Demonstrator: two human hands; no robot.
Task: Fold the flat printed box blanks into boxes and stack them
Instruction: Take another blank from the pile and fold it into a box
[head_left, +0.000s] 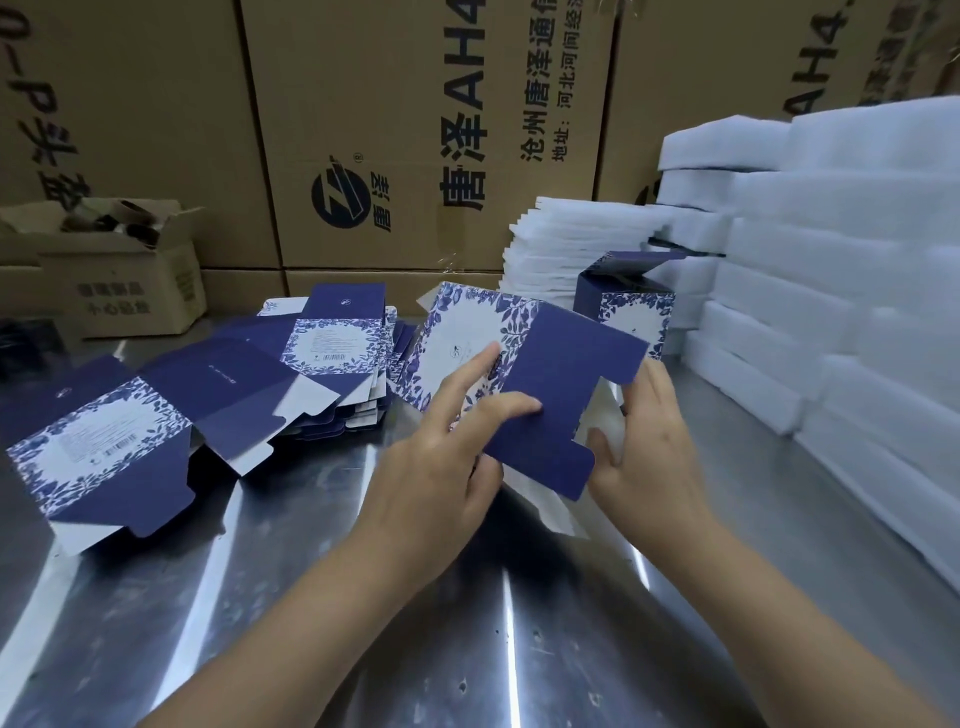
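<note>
Shiny steel, matt card, soft foam

The table (311, 597) is bare metal, smooth and glary; the box blank (561, 374) is thin printed card, matt navy outside, plain white inside. The foam sheets (841, 322) look soft and white, the big cartons (405, 104) are dull brown cardboard.

Shiny steel counter (291, 571). Big printed cartons (415, 130) line its back. A small open carton (119, 291) holding tubes sits far left. White foam stacks (831, 291) fill the right.
</note>
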